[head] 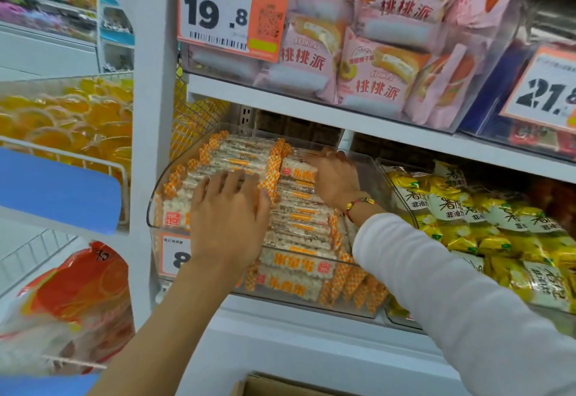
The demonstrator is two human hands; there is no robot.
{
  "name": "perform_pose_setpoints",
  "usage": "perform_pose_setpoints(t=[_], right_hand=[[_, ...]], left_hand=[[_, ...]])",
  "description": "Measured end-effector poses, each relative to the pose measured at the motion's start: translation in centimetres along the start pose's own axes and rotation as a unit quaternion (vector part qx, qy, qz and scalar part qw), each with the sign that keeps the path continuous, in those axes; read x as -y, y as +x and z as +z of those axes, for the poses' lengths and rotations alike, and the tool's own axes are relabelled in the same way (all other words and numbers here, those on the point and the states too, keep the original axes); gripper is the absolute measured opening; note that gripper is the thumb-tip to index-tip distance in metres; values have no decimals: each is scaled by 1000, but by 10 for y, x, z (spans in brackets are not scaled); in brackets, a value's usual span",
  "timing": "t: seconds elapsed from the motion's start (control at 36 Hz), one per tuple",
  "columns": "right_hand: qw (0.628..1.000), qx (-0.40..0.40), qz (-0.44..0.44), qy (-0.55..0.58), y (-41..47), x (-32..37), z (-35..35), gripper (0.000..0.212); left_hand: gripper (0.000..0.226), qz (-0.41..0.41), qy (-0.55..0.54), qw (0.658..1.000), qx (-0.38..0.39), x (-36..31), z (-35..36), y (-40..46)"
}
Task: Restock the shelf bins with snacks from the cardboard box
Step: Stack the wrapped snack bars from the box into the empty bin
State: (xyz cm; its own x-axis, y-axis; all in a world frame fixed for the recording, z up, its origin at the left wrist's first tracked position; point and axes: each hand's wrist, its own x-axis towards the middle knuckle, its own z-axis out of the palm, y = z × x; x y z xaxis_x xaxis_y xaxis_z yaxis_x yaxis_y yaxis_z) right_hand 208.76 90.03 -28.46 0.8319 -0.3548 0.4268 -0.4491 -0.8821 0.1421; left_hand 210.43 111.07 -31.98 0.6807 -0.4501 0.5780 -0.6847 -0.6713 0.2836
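Note:
A clear plastic shelf bin (371,165) on the middle shelf holds several rows of orange-and-white wrapped snack bars (299,218). My left hand (227,211) lies flat on the left row, fingers spread and straight. My right hand (333,174) reaches deeper into the bin, its fingers bent over the far ends of the right row of bars. A corner of the cardboard box (271,386) shows at the bottom edge, below the shelf.
Pink cake packets (374,62) fill the shelf above, behind price tags (230,9). A bin of yellow snack bags (486,224) sits to the right. Wire baskets with orange jelly cups (71,118) and a red-orange bag (81,299) hang at left.

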Motion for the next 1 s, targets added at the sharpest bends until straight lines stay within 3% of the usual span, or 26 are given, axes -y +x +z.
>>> perform_pose_setpoints(t=[0.08,0.28,0.44,0.61,0.81,1.0], right_hand=[[995,-54,50,74,0,0,5,42],[996,-31,23,78,2,-8,-6,31],[994,63,5,91,-1,-10,-16,44],[987,86,1,139,-21,-14,-24,50],[981,100,-43,158,-70,-21,-41,44],[961,36,-69,264,-143,-23,-72,32]], left_hand=[[66,-2,-5,1000,3,-1,-1,-1],[62,-9,-4,1000,22,-1,-3,-1],[63,-4,-2,999,42,-1,-6,-1],[70,3,4,1000,30,-4,-10,-4],[54,69,11,998,-10,0,-15,-18],[33,190,-18,978,-90,-8,-36,-55]])
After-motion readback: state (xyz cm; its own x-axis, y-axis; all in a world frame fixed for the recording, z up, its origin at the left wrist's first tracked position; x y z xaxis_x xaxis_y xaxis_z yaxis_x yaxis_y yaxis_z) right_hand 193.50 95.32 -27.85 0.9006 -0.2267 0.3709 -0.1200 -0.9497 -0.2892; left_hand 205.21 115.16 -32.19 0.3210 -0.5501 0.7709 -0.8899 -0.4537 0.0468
